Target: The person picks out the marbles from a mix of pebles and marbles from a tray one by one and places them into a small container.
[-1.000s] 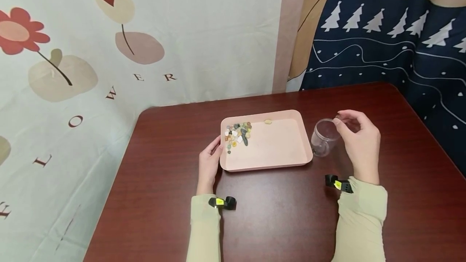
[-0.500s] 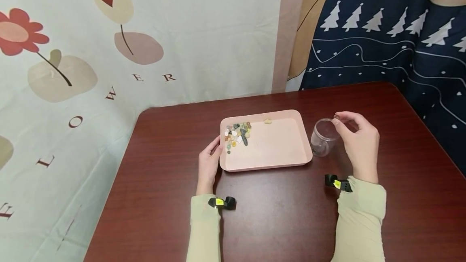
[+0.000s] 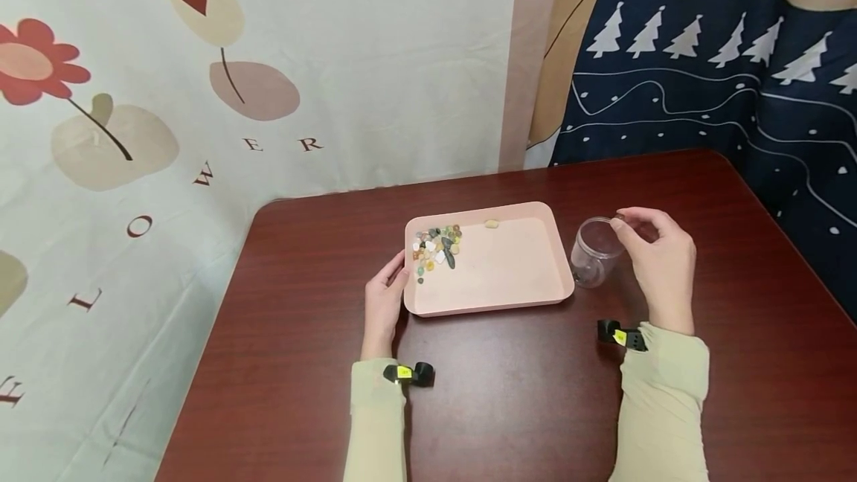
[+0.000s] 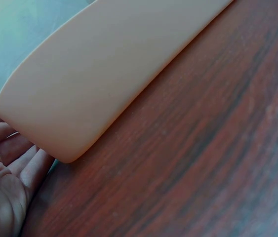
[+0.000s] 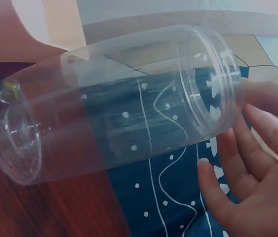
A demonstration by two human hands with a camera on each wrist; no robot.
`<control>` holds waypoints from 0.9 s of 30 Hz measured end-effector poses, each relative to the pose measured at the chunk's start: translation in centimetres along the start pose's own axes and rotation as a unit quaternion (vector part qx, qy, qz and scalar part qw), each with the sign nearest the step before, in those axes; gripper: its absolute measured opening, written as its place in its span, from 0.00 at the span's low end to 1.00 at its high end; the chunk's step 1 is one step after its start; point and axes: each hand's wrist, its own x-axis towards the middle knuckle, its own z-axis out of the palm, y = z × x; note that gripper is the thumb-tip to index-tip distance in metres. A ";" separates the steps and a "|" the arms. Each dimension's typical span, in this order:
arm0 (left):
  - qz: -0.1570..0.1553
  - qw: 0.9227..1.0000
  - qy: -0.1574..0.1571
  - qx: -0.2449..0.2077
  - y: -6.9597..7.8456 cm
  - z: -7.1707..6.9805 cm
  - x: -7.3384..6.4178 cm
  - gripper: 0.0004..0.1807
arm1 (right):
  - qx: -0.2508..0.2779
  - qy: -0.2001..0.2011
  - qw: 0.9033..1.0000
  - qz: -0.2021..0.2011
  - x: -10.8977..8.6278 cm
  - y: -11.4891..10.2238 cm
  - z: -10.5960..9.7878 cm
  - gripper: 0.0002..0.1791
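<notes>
My left hand [image 3: 383,311] grips the left edge of a pink tray [image 3: 509,266]; the left wrist view shows fingers [image 4: 22,158] against the tray's outer wall. Small polished stones [image 3: 435,248] in several colours lie at the tray's left end, and a yellowish stone [image 3: 492,224] lies apart by the back wall. Right of the tray stands a clear jar [image 3: 594,253] with no lid. My right hand [image 3: 659,266] pinches a small dark brownish stone [image 3: 620,216] at the jar's rim. A glassy marble with a yellow streak [image 5: 10,92] sits in the jar's bottom.
The dark red wooden table [image 3: 502,393] extends around the tray and jar. Behind it hang a pale flower-print cloth [image 3: 402,80] and a navy cloth with white trees [image 3: 703,110]. Each wrist wears a black strap with a small camera.
My right hand has shifted very slightly left at the jar's mouth, still pinching the stone. The left hand, tray and jar stay in place.
</notes>
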 end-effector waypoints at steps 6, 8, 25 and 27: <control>0.000 1.000 0.002 -0.008 -0.2 0.0 0.0 0.18 | -0.024 -0.009 1.000 0.008 0.2 0.5 0.3 0.19; -0.001 1.000 0.000 -0.010 -0.2 0.0 0.0 0.18 | -0.028 -0.009 1.000 0.006 0.3 0.6 0.4 0.19; 0.002 1.000 0.001 -0.001 0.2 0.2 0.0 0.18 | -0.031 -0.028 0.999 0.015 0.4 1.0 0.5 0.21; 0.002 1.000 0.001 0.001 0.2 0.2 0.0 0.18 | -0.032 -0.033 0.999 0.019 0.4 1.0 0.5 0.22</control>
